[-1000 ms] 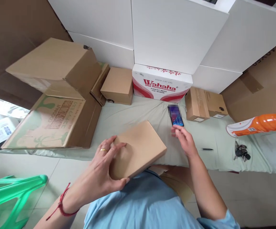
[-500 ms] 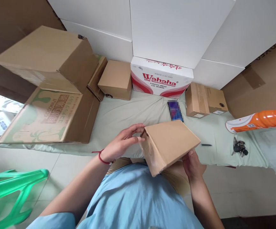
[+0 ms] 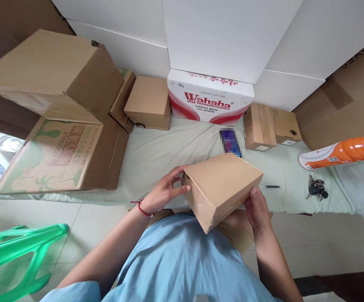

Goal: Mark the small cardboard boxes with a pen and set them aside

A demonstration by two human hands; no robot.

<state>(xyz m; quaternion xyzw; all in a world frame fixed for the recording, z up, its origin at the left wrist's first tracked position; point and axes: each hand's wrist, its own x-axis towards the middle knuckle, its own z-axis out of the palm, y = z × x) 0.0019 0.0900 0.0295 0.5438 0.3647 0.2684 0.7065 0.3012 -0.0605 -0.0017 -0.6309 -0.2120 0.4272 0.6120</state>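
Between my hands a brown cardboard box (image 3: 222, 184) is held tilted above my lap, at the near edge of the cloth-covered surface. My left hand (image 3: 167, 188) grips its left end, thumb on the taped side and fingers behind the far corner. My right hand (image 3: 257, 207) holds the right end, with the thumb on the side face and the other fingers hidden underneath. Clear tape shines on the box's left side. Just beyond the box lies a phone-like item (image 3: 230, 142), its screen blurred. A dark pen (image 3: 270, 186) rests to the right.
Stacked large cartons (image 3: 58, 155) fill the left side. Along the wall stand a small box (image 3: 148, 102), a white Wahaba-style water carton (image 3: 210, 98) and two small boxes (image 3: 260, 126). An orange bottle (image 3: 342, 153) and keys (image 3: 317, 187) lie right. A green stool (image 3: 40, 251) stands on the floor.
The box has turned slightly, showing more of its near long side. My left hand has closed onto its left end, and my right thumb has moved up the side.
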